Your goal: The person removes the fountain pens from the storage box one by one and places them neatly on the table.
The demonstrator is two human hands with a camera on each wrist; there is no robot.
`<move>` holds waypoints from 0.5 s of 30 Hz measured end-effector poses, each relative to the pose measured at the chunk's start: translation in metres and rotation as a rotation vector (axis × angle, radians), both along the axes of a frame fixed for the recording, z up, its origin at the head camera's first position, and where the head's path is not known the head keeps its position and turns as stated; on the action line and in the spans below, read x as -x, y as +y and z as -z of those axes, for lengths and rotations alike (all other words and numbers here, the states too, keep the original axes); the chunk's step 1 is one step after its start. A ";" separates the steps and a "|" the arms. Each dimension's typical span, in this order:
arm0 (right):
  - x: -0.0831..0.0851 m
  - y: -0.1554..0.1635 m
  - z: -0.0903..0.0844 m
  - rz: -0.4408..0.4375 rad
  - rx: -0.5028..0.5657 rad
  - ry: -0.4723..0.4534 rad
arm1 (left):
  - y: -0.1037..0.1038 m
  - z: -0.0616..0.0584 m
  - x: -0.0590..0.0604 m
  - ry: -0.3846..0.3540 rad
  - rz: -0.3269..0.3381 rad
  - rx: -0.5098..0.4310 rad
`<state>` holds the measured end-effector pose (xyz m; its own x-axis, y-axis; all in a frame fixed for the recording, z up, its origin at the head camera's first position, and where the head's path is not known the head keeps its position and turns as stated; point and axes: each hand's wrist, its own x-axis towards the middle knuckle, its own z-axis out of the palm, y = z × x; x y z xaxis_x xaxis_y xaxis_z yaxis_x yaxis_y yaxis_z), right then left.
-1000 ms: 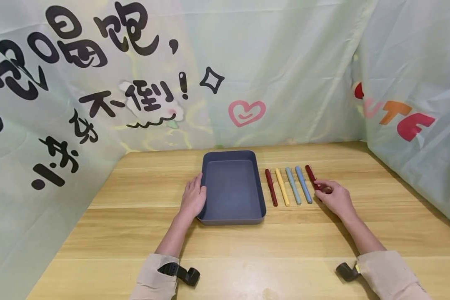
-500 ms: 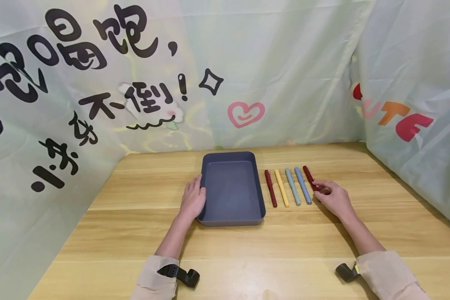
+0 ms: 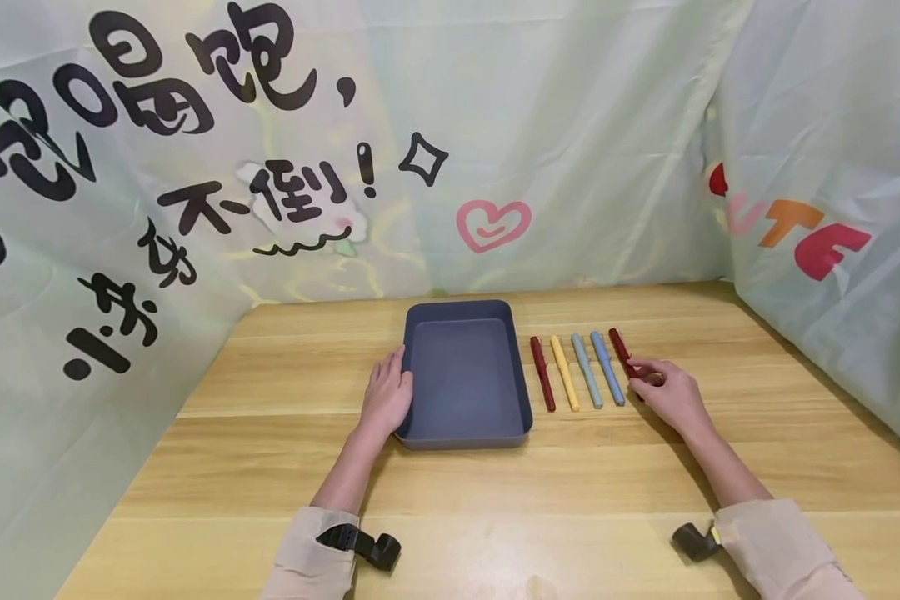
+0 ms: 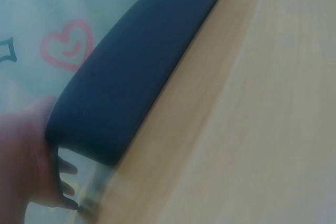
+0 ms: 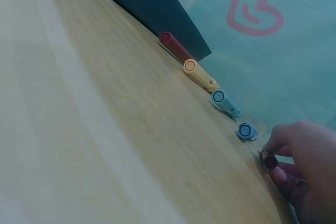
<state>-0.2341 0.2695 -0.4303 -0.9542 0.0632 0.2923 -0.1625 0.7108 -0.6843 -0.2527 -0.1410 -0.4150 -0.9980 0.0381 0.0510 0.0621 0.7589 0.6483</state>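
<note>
A dark blue rectangular tray (image 3: 465, 379) stands left of a row of pens. My left hand (image 3: 387, 394) rests against its left side, fingers outstretched along the wall and thumb at the rim. In the left wrist view, the tray's front wall (image 4: 126, 66) hides part of that hand. At the row's right end, my right hand (image 3: 667, 396) pinches a dark red pen (image 3: 619, 343) between thumb and fingers; the pen lies slanted at table level. Left of it are a blue pen (image 3: 607, 369), a light teal pen (image 3: 587, 371), a yellow pen (image 3: 566, 373) and another dark red pen (image 3: 543, 374).
The wooden table (image 3: 450, 517) runs back to a printed cloth backdrop (image 3: 592, 142), with cloth on both sides. Black wrist cameras sit on the left sleeve (image 3: 311, 554) and the right sleeve (image 3: 780, 546).
Both hands stay nearly still, the left at the tray and the right on the dark red pen. The view has shifted only slightly.
</note>
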 end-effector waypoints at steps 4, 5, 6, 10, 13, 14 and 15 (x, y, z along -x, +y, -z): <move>0.001 0.001 0.000 0.007 0.008 -0.007 | 0.001 0.000 0.001 0.002 -0.004 -0.007; 0.001 0.001 0.000 0.007 0.013 -0.009 | 0.001 0.000 0.001 0.005 -0.004 -0.008; 0.001 0.001 0.000 0.008 0.015 -0.011 | 0.001 0.000 0.001 0.006 -0.005 -0.009; 0.000 0.002 0.001 0.016 0.023 -0.014 | 0.000 0.003 0.002 0.004 -0.009 -0.007; -0.001 0.002 0.001 0.026 0.029 -0.014 | 0.000 0.005 0.002 -0.001 -0.009 -0.004; -0.001 0.002 0.001 0.032 0.034 -0.014 | 0.000 0.005 0.002 -0.003 -0.010 -0.003; -0.001 0.002 0.001 0.037 0.041 -0.012 | 0.000 0.005 0.002 -0.002 -0.009 -0.006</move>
